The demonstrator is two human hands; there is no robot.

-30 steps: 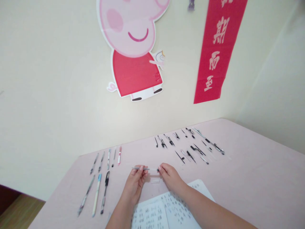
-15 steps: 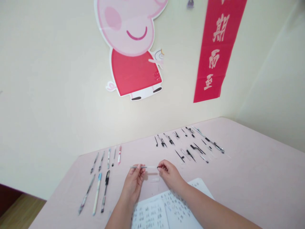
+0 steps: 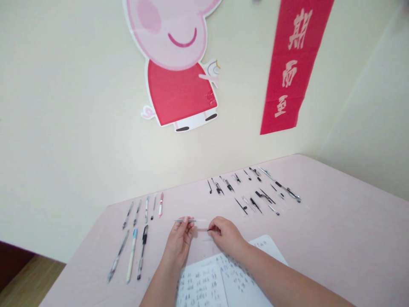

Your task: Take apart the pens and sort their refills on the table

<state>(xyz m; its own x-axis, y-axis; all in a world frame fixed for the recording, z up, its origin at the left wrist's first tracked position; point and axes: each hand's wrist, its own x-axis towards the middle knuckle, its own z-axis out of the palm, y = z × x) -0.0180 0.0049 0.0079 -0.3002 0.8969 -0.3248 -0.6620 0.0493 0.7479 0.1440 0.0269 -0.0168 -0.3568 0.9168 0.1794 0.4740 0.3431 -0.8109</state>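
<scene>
My left hand (image 3: 179, 239) pinches a thin pen refill (image 3: 200, 220) between thumb and fingers. The refill lies level, dark on the left part and clear toward the right. Close to its right end, my right hand (image 3: 226, 234) is closed with thumb and forefinger together. A small black piece (image 3: 209, 230) pokes out from that pinch; its exact kind is too small to make out. Below the hands, a faint clear piece (image 3: 207, 239) lies on the pink table (image 3: 335, 238).
Several whole pens (image 3: 131, 256) lie in two rows on the left. At the back right are several loose pen parts (image 3: 252, 204) and a long silver-black pen (image 3: 287, 192). Sheets of handwritten paper (image 3: 201, 290) lie under my forearms. Behind the table stands a wall (image 3: 79, 128).
My right hand has drawn down and slightly left, so the black piece now sits lower than the refill's end. My left hand keeps its hold. The view has tipped slightly downward.
</scene>
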